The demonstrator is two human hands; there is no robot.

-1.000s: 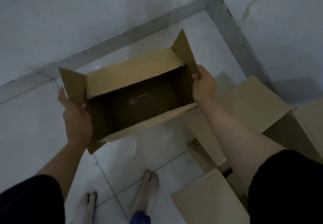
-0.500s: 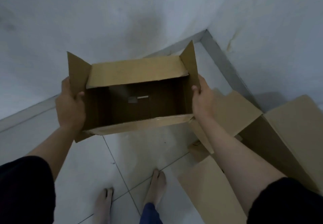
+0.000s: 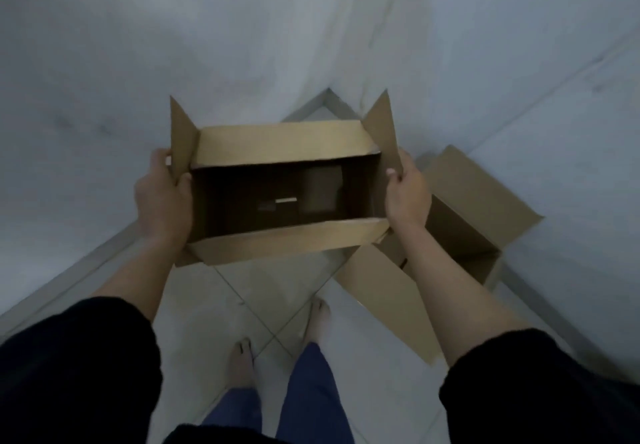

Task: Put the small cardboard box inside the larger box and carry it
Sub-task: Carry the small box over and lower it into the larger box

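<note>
We hold the open cardboard box (image 3: 284, 142) above the tiled floor (image 3: 277, 284), left hand (image 3: 162, 198) and right hand (image 3: 407, 198) with fingers closed on its end flaps; a smaller box (image 3: 320, 189) sits inside, right of centre.

No readable text anywhere. Inside the open cardboard box (image 3: 287, 146), on its dark floor, sits a small pale strip (image 3: 286, 200), maybe a label or tape, too blurred and dim to show any letters or numbers.
</note>
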